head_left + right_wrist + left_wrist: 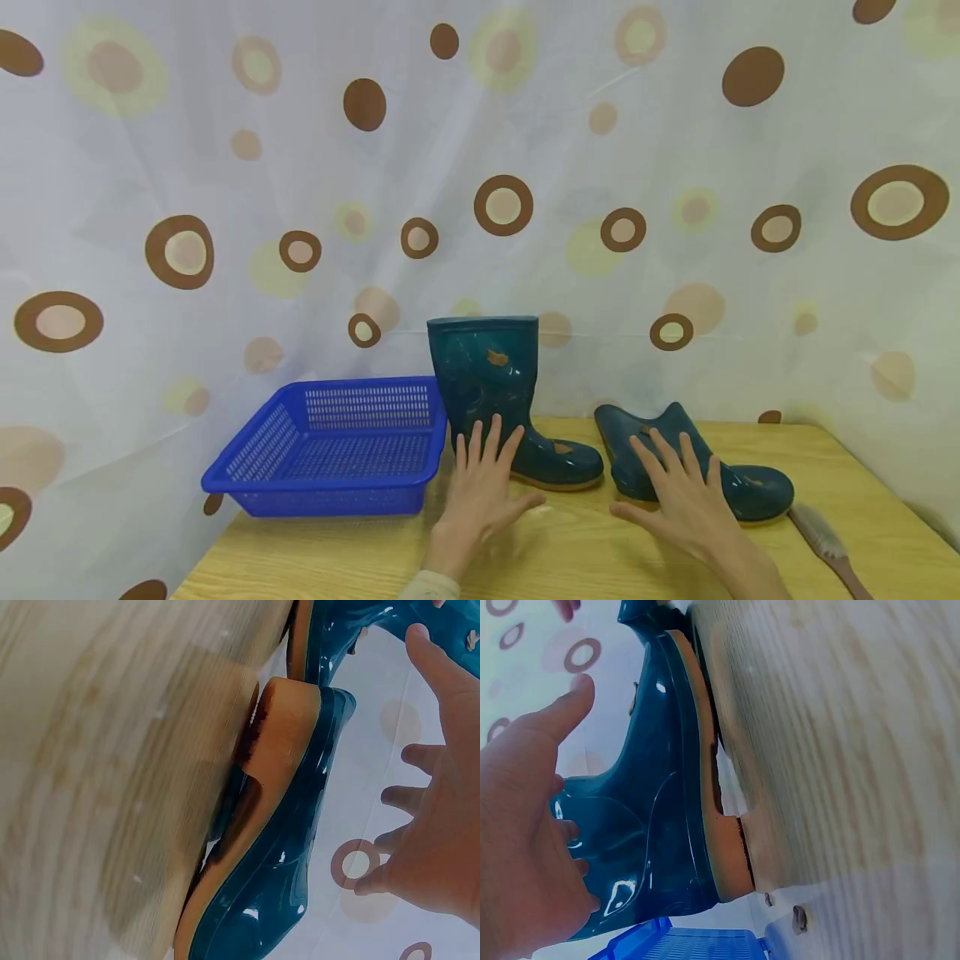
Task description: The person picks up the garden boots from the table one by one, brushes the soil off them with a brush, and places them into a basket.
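Two glossy dark green rubber boots with tan soles are on the table, each marked with brown patches. The upright boot (487, 379) stands near the middle, toe to the right. My left hand (480, 492) is spread in front of its lower shaft and holds nothing. To the right, the second boot (756, 492) has a slumped, creased shaft, its toe also to the right. My right hand (686, 504) hovers before it, fingers apart and nothing in them, hiding part of its foot. In the right wrist view, that boot's sole (281, 739) shows beside the fingers.
At the left sits a blue plastic basket (322, 500) with slotted walls, close against the upright boot. A brush (821, 537) with pale bristles lies by the right boot's toe on the wooden table (570, 558). A dotted curtain (420, 175) hangs behind.
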### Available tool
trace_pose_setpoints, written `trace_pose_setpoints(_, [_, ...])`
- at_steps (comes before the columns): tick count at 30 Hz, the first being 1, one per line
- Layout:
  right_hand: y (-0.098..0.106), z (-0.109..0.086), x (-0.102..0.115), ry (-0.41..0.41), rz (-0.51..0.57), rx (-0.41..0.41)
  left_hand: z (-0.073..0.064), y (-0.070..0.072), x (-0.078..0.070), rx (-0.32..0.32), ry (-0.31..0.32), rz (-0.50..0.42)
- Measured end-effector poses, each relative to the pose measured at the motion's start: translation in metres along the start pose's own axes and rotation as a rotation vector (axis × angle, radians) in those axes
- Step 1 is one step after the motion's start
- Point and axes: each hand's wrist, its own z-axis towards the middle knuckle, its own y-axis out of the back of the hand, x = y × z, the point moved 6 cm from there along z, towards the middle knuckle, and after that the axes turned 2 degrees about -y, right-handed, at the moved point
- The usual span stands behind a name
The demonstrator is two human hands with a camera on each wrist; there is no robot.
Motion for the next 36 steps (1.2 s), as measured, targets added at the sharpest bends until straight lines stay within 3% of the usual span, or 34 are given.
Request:
trace_pose_setpoints(7, [0.008,0.000,-0.002,0.003,0.053,0.015,0.001,0.007,0.001,0.012,0.046,-0.080])
trace_pose_setpoints(11, [0.014,-0.004,-0.008,0.038,0.037,-0.025,0.001,0.010,-0.001,0.002,0.047,-0.141])
trace_pose_setpoints(16, [0.020,-0.008,-0.016,0.076,0.029,-0.082,0.004,0.020,0.002,-0.083,0.062,-0.234])
trace_pose_setpoints(21, [0.020,-0.013,-0.025,0.052,0.054,-0.044,0.008,0.035,0.011,-0.193,0.109,-0.387])
trace_pose_setpoints(25, [0.021,-0.018,-0.036,0.020,0.065,-0.021,0.013,0.050,0.018,-0.265,0.110,-0.456])
trace_pose_setpoints(30, [0.026,-0.021,-0.045,0.007,0.068,-0.017,0.018,0.068,0.030,-0.324,0.130,-0.502])
trace_pose_setpoints(36, [0.028,-0.026,-0.056,-0.016,0.051,0.007,0.020,0.078,0.046,-0.349,0.182,-0.528])
